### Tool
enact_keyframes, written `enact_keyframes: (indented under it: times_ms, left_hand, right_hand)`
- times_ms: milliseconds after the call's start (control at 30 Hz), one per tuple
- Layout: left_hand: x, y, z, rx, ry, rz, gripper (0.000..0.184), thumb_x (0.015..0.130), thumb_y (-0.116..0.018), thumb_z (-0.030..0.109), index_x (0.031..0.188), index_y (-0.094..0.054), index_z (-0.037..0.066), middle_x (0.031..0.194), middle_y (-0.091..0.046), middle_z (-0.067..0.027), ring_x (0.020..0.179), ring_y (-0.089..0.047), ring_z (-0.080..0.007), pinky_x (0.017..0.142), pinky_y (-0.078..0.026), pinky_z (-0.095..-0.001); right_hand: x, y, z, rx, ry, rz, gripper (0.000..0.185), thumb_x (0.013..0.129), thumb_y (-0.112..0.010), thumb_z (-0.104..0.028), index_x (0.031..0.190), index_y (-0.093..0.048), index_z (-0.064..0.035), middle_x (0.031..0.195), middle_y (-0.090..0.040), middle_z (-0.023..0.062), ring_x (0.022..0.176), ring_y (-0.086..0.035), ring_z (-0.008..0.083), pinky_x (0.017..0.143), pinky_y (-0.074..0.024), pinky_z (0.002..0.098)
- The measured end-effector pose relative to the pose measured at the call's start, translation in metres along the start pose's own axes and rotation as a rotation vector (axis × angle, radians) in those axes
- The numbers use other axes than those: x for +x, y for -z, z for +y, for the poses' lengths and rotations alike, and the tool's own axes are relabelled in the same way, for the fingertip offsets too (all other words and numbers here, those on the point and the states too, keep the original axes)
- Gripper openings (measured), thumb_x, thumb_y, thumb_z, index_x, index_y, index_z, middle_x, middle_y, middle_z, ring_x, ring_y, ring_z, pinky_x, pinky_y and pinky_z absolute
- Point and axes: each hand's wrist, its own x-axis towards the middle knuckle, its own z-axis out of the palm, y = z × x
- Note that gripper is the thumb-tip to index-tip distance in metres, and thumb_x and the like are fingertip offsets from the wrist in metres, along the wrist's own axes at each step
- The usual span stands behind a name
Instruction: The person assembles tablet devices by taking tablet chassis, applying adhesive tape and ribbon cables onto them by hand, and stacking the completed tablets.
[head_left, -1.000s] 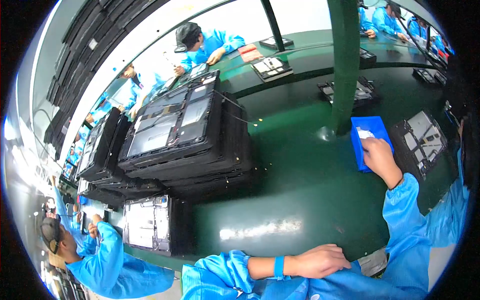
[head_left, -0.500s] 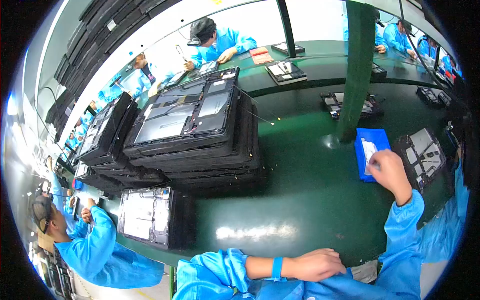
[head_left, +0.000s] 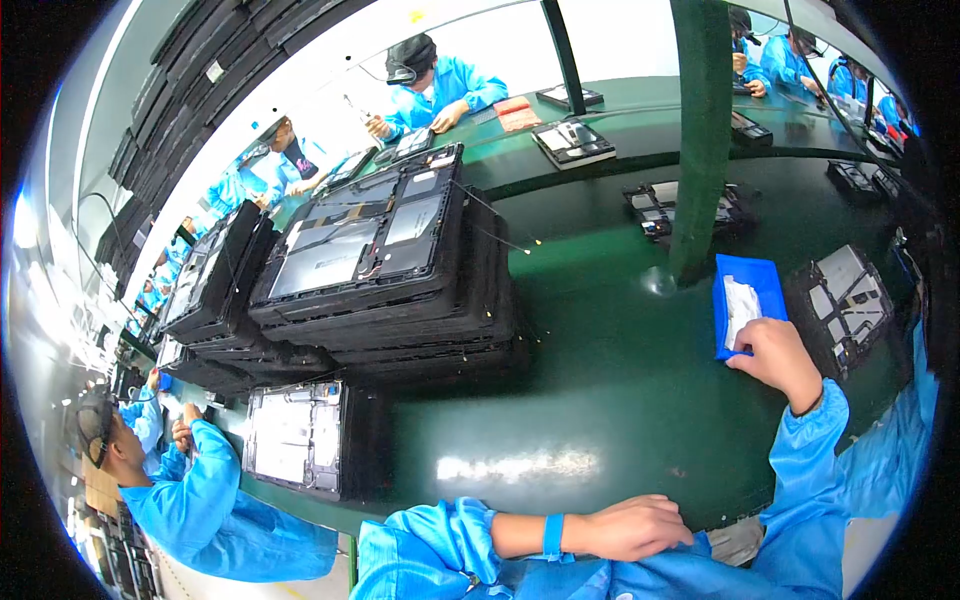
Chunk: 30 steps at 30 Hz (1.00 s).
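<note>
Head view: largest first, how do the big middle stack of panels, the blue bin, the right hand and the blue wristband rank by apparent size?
1. Big middle stack of panels
2. Blue bin and right hand: too alike to rank
3. Blue wristband

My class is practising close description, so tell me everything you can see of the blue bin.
The blue bin is rectangular, open-topped and plastic-looking, with raised walls. It sits upright on the green tabletop, left of a black-framed unit. White pieces lie inside; what they are is unclear. The right hand covers its near end, fingers at the rim; firm contact cannot be confirmed.
</note>
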Motion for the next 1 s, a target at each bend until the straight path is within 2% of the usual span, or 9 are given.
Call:
enact_keyframes:
  times_ms: [133, 300, 600, 667, 733, 833, 967, 1000]
  left_hand:
    - [0.001, 0.001, -0.002, 0.005, -0.038, 0.004, 0.026, 0.09, -0.056, 0.013, 0.112, -0.062, 0.001, 0.092, -0.061, -0.0135, 0.087, -0.056, -0.029, 0.078, -0.043, -0.0401]
    - [0.001, -0.001, -0.003, -0.01, -0.044, 0.015, 0.026, 0.089, -0.056, 0.011, 0.111, -0.063, 0.001, 0.091, -0.061, -0.0131, 0.087, -0.056, -0.0289, 0.078, -0.043, -0.04]
    - [0.0, 0.002, -0.003, 0.017, -0.018, -0.007, 0.027, 0.089, -0.055, 0.011, 0.113, -0.063, 0.002, 0.097, -0.064, -0.0128, 0.089, -0.058, -0.0293, 0.08, -0.044, -0.04]
    - [0.001, 0.002, -0.004, 0.021, -0.022, -0.019, 0.027, 0.09, -0.055, 0.012, 0.114, -0.062, 0.002, 0.098, -0.064, -0.013, 0.09, -0.058, -0.0295, 0.082, -0.044, -0.0399]
    - [0.0, 0.003, -0.005, 0.028, -0.036, -0.034, 0.028, 0.09, -0.054, 0.013, 0.115, -0.062, 0.002, 0.099, -0.064, -0.0131, 0.091, -0.058, -0.0298, 0.083, -0.044, -0.0399]
    - [0.0, 0.005, -0.001, 0.018, -0.007, -0.048, 0.029, 0.09, -0.054, 0.011, 0.117, -0.062, 0.004, 0.1, -0.065, -0.0125, 0.09, -0.058, -0.03, 0.083, -0.045, -0.0402]
    - [-0.002, 0.004, -0.005, 0.017, -0.005, -0.035, 0.03, 0.09, -0.054, 0.009, 0.119, -0.062, 0.005, 0.1, -0.065, -0.011, 0.089, -0.058, -0.0293, 0.081, -0.046, -0.0401]
    - [-0.003, 0.002, -0.005, 0.017, -0.001, -0.026, 0.03, 0.09, -0.055, 0.009, 0.119, -0.062, 0.005, 0.099, -0.065, -0.0109, 0.089, -0.058, -0.0291, 0.081, -0.046, -0.0399]
  right_hand:
    - [0.0, 0.003, 0.0, 0.011, 0.042, 0.02, 0.02, 0.067, -0.079, -0.023, 0.074, -0.071, -0.006, 0.079, -0.068, 0.0134, 0.079, -0.065, 0.0323, 0.072, -0.0515, 0.0421]
    - [-0.003, -0.003, 0.006, 0.006, 0.099, 0.073, 0.015, 0.068, -0.077, -0.019, 0.076, -0.073, -0.0064, 0.079, -0.068, 0.0126, 0.08, -0.065, 0.032, 0.073, -0.0516, 0.0425]
    - [0.001, -0.005, 0.015, 0.043, 0.083, 0.013, 0.015, 0.071, -0.075, -0.02, 0.077, -0.073, -0.0067, 0.082, -0.069, 0.0135, 0.082, -0.065, 0.0337, 0.075, -0.0514, 0.0433]
    - [-0.002, -0.004, 0.014, 0.024, 0.096, 0.029, 0.018, 0.071, -0.075, -0.021, 0.083, -0.073, -0.007, 0.087, -0.069, 0.0145, 0.084, -0.065, 0.0338, 0.077, -0.0513, 0.0435]
    - [-0.004, 0.005, 0.007, 0.057, 0.105, -0.037, 0.029, 0.072, -0.074, -0.019, 0.098, -0.071, -0.0075, 0.095, -0.069, 0.0155, 0.093, -0.064, 0.0342, 0.083, -0.0505, 0.0435]
    - [-0.008, 0.011, 0.01, 0.132, 0.172, 0.032, 0.029, 0.073, -0.07, -0.013, 0.102, -0.07, -0.0068, 0.101, -0.068, 0.0153, 0.097, -0.064, 0.0337, 0.085, -0.0507, 0.0426]
    - [-0.007, 0.011, 0.016, -0.034, 0.081, 0.202, 0.019, 0.074, -0.065, -0.008, 0.093, -0.07, -0.0093, 0.087, -0.066, 0.0115, 0.085, -0.063, 0.0315, 0.076, -0.0505, 0.0426]
    - [-0.006, 0.009, 0.016, -0.061, 0.065, 0.258, 0.019, 0.074, -0.064, -0.007, 0.092, -0.07, -0.0086, 0.088, -0.066, 0.0115, 0.086, -0.063, 0.0315, 0.076, -0.0505, 0.0426]
